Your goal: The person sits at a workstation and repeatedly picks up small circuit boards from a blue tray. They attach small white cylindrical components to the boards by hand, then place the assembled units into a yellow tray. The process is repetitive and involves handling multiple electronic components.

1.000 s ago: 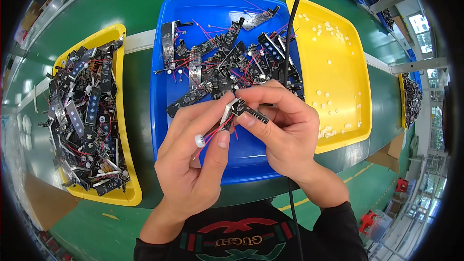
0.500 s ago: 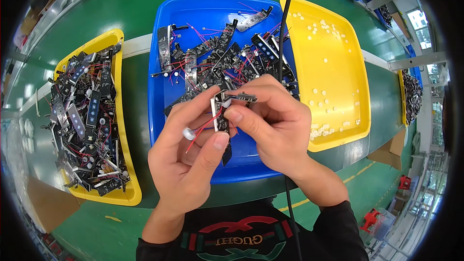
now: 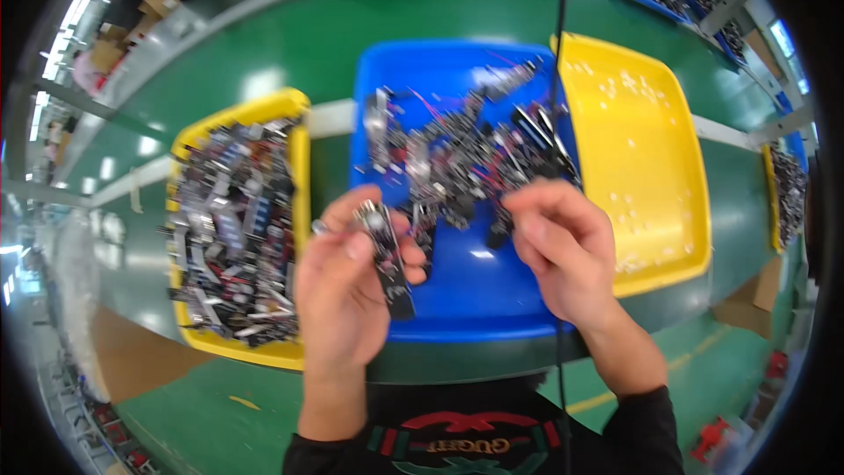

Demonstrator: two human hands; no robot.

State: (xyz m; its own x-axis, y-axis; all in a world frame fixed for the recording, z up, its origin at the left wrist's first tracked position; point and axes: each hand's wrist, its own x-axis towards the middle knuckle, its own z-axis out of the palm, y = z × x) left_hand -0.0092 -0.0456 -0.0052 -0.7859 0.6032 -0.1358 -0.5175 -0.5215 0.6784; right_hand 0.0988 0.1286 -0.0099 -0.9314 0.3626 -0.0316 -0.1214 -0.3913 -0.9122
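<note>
My left hand [image 3: 343,277] is closed around a narrow black circuit board [image 3: 385,255], held upright between thumb and fingers over the near left corner of the blue tray [image 3: 466,303]. A small pale round part [image 3: 320,227] shows beside its fingers. My right hand [image 3: 567,251] is apart from it, over the tray's right side, with thumb and index finger brought together. Blur hides what, if anything, is pinched there. Close to those fingertips is a dark piece [image 3: 499,229]. Black boards with red wires [image 3: 457,158] lie heaped in the tray.
On the left, a yellow tray [image 3: 303,167] is piled with similar boards. At right, another yellow tray [image 3: 651,229] holds scattered small white pieces. A black cable [image 3: 560,79] hangs down between the blue and right yellow trays. All three stand on a green table [image 3: 343,22].
My hands have moved apart. The right hand has let go of the board and shifted right; the left still holds it. The view has swung, so the trays sit farther right and lower.
</note>
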